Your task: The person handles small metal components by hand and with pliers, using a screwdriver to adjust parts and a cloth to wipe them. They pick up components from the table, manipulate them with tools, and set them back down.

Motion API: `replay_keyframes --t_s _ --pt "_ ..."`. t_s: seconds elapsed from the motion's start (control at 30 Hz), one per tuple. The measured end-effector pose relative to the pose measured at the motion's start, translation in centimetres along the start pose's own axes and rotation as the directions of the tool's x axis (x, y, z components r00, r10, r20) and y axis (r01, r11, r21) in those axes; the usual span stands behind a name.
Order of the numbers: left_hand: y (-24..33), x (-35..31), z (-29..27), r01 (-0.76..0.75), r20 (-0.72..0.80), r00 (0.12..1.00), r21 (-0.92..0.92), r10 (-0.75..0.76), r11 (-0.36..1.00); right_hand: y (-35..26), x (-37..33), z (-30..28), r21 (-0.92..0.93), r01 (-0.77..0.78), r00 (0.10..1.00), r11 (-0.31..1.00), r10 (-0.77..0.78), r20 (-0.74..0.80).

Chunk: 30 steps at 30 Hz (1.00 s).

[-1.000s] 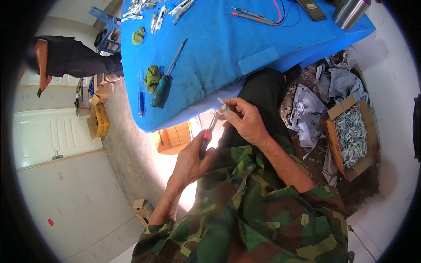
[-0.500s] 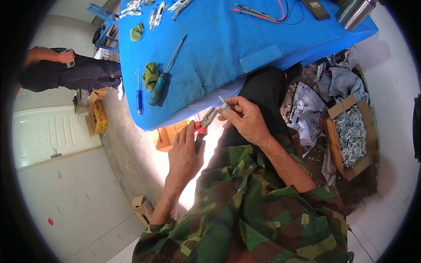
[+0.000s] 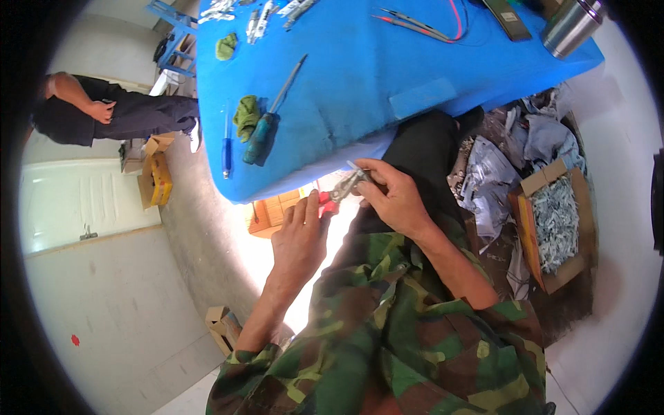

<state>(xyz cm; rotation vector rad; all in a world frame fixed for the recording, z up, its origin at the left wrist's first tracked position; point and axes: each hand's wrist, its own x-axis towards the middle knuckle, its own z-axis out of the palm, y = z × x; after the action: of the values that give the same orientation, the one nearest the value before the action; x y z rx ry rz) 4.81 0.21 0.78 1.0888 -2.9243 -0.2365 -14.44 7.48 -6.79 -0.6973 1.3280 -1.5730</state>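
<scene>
Left hand (image 3: 299,238) is clenched on the red-handled pliers (image 3: 339,191), whose long axis runs up-right. Right hand (image 3: 393,200), nearer, pinches a small metal part (image 3: 357,169) at their tip, below the table (image 3: 415,62) edge.

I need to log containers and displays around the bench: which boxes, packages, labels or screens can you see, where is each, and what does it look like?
Open cardboard box: floor at the person's right, brown, full of small pale grey pieces.
Yellow-and-brown carton: floor left of the blue table, flaps open.
Small cardboard box: floor by the left elbow, brown, open.
Flat dark device: table's far edge, rectangular; whether it is a screen cannot be told.
No readable labels or signs.
</scene>
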Motion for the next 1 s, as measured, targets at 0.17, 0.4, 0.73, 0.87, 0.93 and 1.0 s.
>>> replay_keyframes --t_s 0.17,0.4,0.73,0.87,0.93,1.0 --pt "-0.9 -0.5 0.2 0.056 0.064 0.996 -0.009 -0.055 0.998 0.3 -0.3 -0.2 -0.036 0.024 0.998 0.999 -0.022 0.062" --pt "-0.7 -0.7 -0.3 0.118 0.104 0.989 -0.12 -0.106 0.986 -1.2 0.0 -0.5 0.074 -0.116 0.988 0.991 0.107 0.115" --pt "-9.4 -2.3 -3.1 0.322 0.119 0.703 -0.933 -0.701 0.164 -1.0 0.3 -1.4 0.193 -0.143 0.984 0.971 0.118 0.132" --pt "-20.0 -3.6 -8.3 -0.031 0.057 0.617 -0.995 -0.785 -0.096 -2.2 0.4 -1.2 0.231 -0.171 0.98 0.958 0.142 0.136" --pt "-20.0 -4.1 -9.1 -0.034 0.059 0.532 -0.995 -0.845 -0.092 -2.5 0.5 -0.9 0.267 -0.191 0.978 0.944 0.159 0.136" --pt "-19.2 -4.9 -8.6 0.02 0.076 0.561 -0.997 -0.824 -0.078 -2.5 0.8 -0.9 0.31 -0.217 0.973 0.926 0.179 0.147"
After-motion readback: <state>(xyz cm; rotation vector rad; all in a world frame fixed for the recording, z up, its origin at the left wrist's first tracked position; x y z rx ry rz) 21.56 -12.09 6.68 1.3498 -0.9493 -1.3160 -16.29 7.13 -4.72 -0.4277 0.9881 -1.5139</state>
